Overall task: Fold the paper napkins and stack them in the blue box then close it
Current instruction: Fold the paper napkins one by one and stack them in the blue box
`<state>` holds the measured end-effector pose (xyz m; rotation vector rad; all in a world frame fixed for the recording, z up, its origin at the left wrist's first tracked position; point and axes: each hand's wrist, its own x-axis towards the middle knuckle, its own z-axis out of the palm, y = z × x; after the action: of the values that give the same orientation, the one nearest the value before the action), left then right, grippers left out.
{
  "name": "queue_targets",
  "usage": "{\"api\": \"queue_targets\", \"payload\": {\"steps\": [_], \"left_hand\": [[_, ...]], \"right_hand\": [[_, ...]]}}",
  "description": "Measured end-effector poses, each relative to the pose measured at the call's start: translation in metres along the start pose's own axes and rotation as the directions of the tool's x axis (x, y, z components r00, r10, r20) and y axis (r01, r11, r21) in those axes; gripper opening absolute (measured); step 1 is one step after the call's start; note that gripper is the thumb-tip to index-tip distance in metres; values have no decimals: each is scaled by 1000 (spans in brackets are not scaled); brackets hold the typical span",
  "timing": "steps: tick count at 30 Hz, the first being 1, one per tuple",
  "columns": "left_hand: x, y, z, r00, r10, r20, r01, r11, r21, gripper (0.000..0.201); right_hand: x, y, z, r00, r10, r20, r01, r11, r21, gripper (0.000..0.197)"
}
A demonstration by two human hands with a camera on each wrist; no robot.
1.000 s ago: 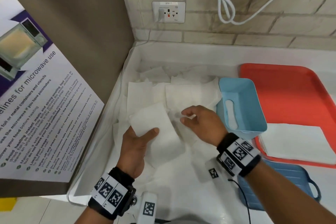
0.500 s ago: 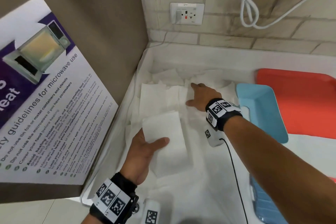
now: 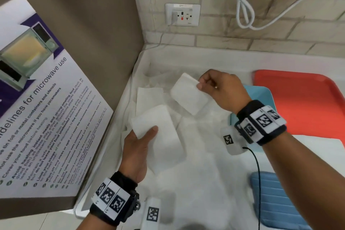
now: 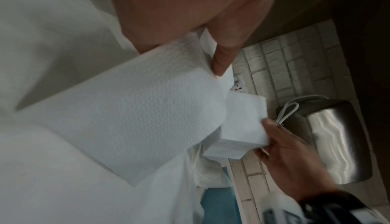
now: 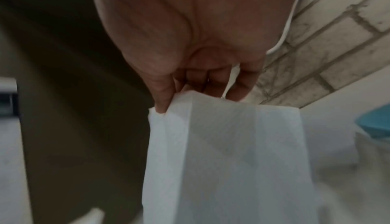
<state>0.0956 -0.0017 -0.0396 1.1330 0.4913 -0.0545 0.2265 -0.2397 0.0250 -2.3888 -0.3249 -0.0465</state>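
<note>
We've got a folded white paper napkin (image 3: 160,136) gripped in our left hand (image 3: 137,152) and another white folded napkin (image 3: 188,93) only pinched by its corner in our right hand (image 3: 222,87), so it could easily flop open.

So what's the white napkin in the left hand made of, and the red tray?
The white folded napkin looks like soft matte paper: tiny embossed dimples show. The red tray looks like smooth plastic, probably, with a moulded raised rim.

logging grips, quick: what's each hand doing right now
Left hand: holds a folded napkin stack, thumb on top.
Right hand: pinches a second folded napkin by its edge, lifted off the pile.
</note>
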Motion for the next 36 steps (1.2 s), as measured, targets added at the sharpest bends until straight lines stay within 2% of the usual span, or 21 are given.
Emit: {"api": "queue_targets", "payload": {"steps": [1,3,5,7,9,12,16,20,22,24,26,28,30,33,35,36], "left_hand": [[1,1,1,1000,-2,-19,2,1000,-8,26],[2,5,4,999,-8,-31,8,1000,-20,23],[2,9,9,1000,-10,-27,9,1000,-22,25],[0,11,16,1000,-1,-11,1,1000,-13,28],[-3,12,25,1000,6,5,-6,1000,11,28],[-8,8,39,996,26,89,-33,997,71,24],[-21,0,46,991,28,132,-47,989,141,23],[-29,-10,46,995,-68,73,65,997,42,41],[-31,-12,46,993,-90,80,87,995,44,53],[-33,-11,45,992,-42,122,31,996,87,53],[-32,-10,42,980,61,188,-97,978,187,39],[-26,-11,36,980,120,158,-152,965,213,35],[-20,-8,31,984,155,85,-168,971,172,33],[-12,-1,22,986,164,9,-164,981,104,33],[-6,4,15,986,167,-25,-164,984,74,35],[-4,7,12,984,175,-39,-172,983,68,35]], "right_hand": [[-7,-5,-8,1000,15,-3,-14,982,189,9],[-22,-10,-20,999,50,-7,-39,861,507,11],[-36,-12,-24,995,96,15,-80,731,678,13],[-51,-11,-16,990,134,45,-119,623,773,12],[-67,-9,2,982,160,104,-179,581,794,11],[-88,-11,30,954,211,214,-299,601,741,14],[-105,-9,51,926,335,176,-357,618,701,11],[-111,-4,61,861,468,198,-441,493,750,13],[-110,-4,64,847,482,223,-469,482,740,14],[-109,-7,65,852,463,242,-472,482,738,14],[-107,-9,66,854,432,292,-486,458,745,15],[-104,-11,64,856,390,339,-502,471,725,14],[-97,-10,57,862,347,370,-505,522,687,4],[-82,-1,49,862,312,400,-504,615,606,2],[-72,12,50,885,307,350,-439,802,405,12],[-68,18,51,898,294,327,-370,906,205,22]]}}
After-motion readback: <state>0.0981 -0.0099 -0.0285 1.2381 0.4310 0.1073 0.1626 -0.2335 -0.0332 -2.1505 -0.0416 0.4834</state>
